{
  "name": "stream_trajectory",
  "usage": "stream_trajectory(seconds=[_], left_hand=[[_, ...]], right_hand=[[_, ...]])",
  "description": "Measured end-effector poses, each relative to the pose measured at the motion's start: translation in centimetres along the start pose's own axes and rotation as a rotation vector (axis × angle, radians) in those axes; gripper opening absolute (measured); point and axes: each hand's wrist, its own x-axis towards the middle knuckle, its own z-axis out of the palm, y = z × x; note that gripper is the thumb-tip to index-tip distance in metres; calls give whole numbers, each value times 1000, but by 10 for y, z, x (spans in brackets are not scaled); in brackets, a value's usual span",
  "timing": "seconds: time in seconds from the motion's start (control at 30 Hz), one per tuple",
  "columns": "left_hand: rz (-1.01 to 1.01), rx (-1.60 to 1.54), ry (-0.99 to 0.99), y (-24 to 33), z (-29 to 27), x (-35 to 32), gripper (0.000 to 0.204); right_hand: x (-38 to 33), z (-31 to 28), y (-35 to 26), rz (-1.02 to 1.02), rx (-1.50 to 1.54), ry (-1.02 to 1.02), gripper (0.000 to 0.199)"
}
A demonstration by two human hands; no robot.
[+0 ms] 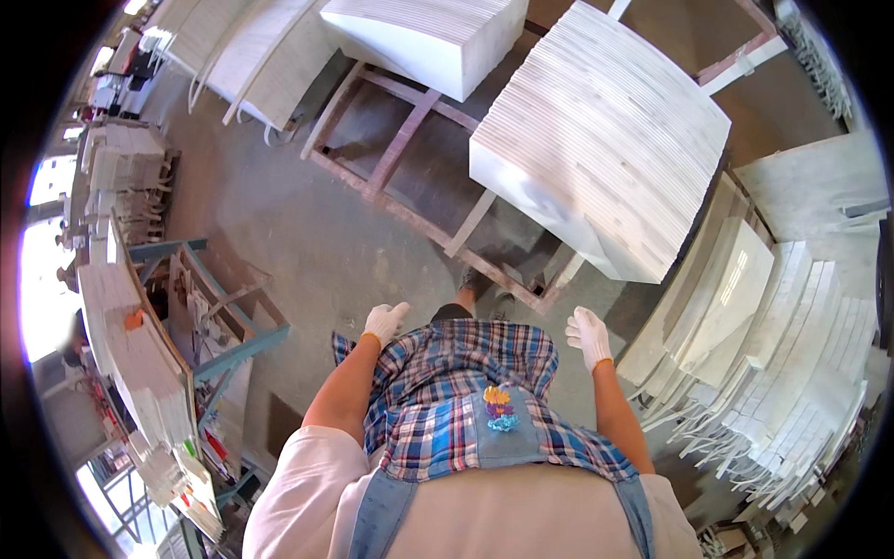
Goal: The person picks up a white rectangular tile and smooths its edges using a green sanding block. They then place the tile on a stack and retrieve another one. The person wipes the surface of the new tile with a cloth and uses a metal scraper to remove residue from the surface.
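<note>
White gloves (pixel 596 348) with orange cuffs (pixel 603 364) are worn on both hands in the head view. The left hand (pixel 386 321) is held just beside a plaid apron (pixel 438 373), over the grey floor (pixel 279 205); its fingers are bent inward, but whether they are clenched or relaxed cannot be told. The right hand (pixel 587 337) is held out past the apron's other side, near a corner of a rusty metal frame (pixel 402 144); its fingers are curled too, and how tightly they are closed cannot be told.

A large stack of thin white slabs (pixel 596 140) is borne by the frame, ahead and to the right, apart from both hands. A smaller white stack (pixel 438 33) is set farther along the frame. At the right, pale boards (pixel 726 298) are leaned in overlapping rows. At the left, more white pieces (pixel 130 349) are piled beside a blue-green metal stand (pixel 242 349), topped by what may be an orange cloth (pixel 134 320), blurred near the rim. The apron is decorated with a yellow, purple and blue flower patch (pixel 500 410).
</note>
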Motion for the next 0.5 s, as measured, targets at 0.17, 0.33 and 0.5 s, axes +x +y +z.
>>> stream_trajectory(seconds=[0.17, 0.33, 0.5], left_hand=[[238, 202, 27, -30, -2, -27, 63], [326, 335, 14, -40, 14, -53, 67], [350, 351, -23, -29, 3, -53, 68]], right_hand=[[-2, -35, 31, -26, -439, 41, 45], [-8, -47, 30, -113, -489, 34, 49], [-16, -39, 29, -143, -494, 54, 52]])
